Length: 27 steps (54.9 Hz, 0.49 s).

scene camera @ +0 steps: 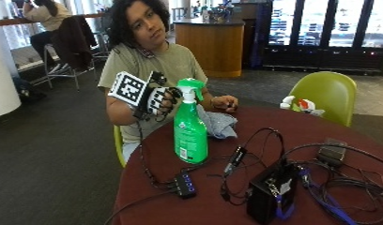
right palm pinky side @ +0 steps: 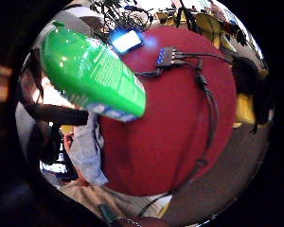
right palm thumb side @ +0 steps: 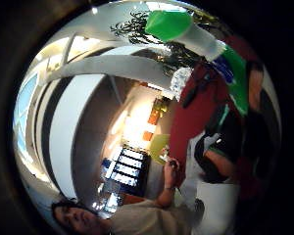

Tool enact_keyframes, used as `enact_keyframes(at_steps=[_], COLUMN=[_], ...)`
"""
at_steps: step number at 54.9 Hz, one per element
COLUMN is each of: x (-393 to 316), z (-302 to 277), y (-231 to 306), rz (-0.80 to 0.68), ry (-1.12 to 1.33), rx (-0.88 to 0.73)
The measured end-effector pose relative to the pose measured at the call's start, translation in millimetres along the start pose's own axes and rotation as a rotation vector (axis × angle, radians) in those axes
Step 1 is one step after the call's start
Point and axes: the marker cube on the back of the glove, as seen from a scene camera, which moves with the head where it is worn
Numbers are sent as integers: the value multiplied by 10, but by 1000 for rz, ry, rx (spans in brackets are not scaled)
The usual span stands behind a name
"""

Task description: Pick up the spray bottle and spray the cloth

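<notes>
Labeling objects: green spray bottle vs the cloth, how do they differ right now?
The spray bottle is bright green, rigid and upright, gripped at its neck by the gloved right hand. The cloth is grey-blue, crumpled and lies beside the bare hand. Both are at the red table.

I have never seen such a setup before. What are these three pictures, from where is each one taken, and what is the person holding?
There is no robot here. A person sits at a round red table and works with the right hand, which wears a black glove.

The outside view comes from a camera across the table. The two round pictures come from small cameras on the gloved palm, so they look out from the hand.

The gloved hand grips the neck of a green spray bottle, just under its green trigger head; the bottle looks lifted slightly off the table. In the little finger side palm view its green body fills much of the picture.

A pale blue cloth lies beside the bottle, under the bare hand. A black box and cables also lie on the table.
</notes>
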Motion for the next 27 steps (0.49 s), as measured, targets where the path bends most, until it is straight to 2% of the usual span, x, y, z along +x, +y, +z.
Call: enact_keyframes(at_steps=[4, 11, 18, 27], x=[4, -18, 3, 74], z=[-134, -490, -730, -1012], y=[226, 514, 724, 912], rz=[-96, -154, -210, -234], ry=[41, 147, 262, 532], rx=[-72, -197, -239, -282])
